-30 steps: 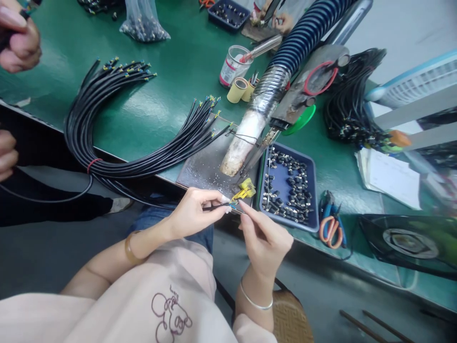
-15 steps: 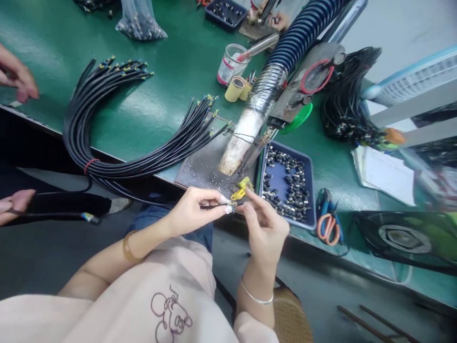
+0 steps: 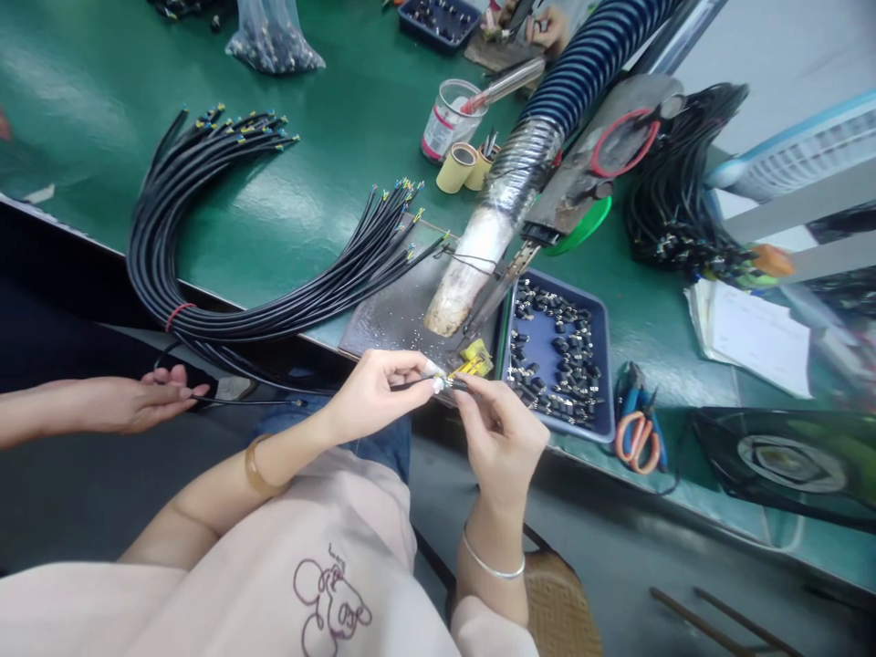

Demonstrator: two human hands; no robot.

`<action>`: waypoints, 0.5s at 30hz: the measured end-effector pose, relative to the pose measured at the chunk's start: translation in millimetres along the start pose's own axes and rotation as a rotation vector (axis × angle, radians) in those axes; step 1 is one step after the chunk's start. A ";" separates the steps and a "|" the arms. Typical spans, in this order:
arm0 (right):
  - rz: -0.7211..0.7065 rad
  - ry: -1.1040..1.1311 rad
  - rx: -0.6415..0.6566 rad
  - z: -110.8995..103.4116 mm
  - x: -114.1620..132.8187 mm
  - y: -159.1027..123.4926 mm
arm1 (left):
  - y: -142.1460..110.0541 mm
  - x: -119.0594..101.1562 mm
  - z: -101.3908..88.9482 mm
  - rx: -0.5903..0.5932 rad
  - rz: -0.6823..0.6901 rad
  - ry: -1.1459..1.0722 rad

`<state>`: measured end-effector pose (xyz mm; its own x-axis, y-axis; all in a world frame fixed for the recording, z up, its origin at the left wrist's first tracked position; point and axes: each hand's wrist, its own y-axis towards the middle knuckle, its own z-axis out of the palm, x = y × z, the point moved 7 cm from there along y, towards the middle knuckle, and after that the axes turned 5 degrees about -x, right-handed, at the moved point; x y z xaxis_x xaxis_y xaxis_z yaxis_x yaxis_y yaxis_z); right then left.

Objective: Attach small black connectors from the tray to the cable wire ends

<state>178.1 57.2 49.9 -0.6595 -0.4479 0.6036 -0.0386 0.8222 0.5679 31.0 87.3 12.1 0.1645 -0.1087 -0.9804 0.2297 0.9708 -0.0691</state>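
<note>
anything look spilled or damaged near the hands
Yes, two things: pale specks lie scattered over the dark board, looking like spilled debris, and the white tube above it is stained brown at its lower end, perhaps scorched or just dirty.

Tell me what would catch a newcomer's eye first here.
Probably the ribbed dark-blue hose slanting down from the top edge, right of centre. Next, the thick, curved bundle of black cables, mostly on the green table at left. Then, at centre, the left hand pinching a black cable beside the right hand, with a blue tray just beyond.
</note>
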 end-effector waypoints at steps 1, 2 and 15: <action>-0.003 -0.002 -0.012 -1.4 0.1 -0.3 | 0.6 0.8 0.3 0.007 -0.005 -0.008; 0.012 0.019 -0.047 -4.5 -0.8 -0.7 | 1.2 1.7 0.5 0.012 -0.010 -0.012; -0.096 -0.086 -0.230 -7.0 9.0 -11.7 | 6.6 2.7 -1.3 -0.068 0.073 0.094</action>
<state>177.9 41.1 52.6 -0.7226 -0.4803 0.4971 0.0613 0.6718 0.7381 31.7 93.7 8.9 0.0868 -0.0195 -0.9960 0.1540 0.9880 -0.0059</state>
